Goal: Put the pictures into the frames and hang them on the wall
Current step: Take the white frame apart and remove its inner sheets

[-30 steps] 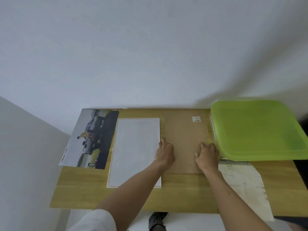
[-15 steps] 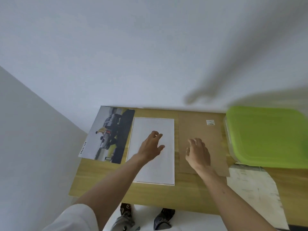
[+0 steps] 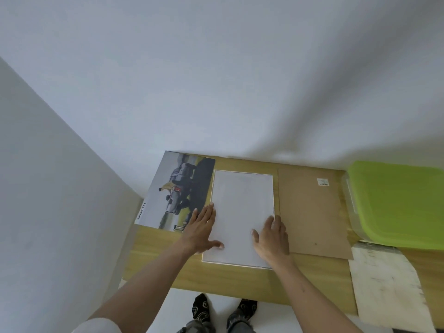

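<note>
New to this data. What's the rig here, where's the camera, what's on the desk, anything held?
No robot: a person works with bare hands. The single camera sits on their head, looking forward and down. On the wooden table lie a car picture, a white frame, a brown backing board, a green-lidded box and a worn sheet. The left hand and right hand rest with fingers straight at the white frame's two long edges. Nothing is lifted or gripped.
</note>
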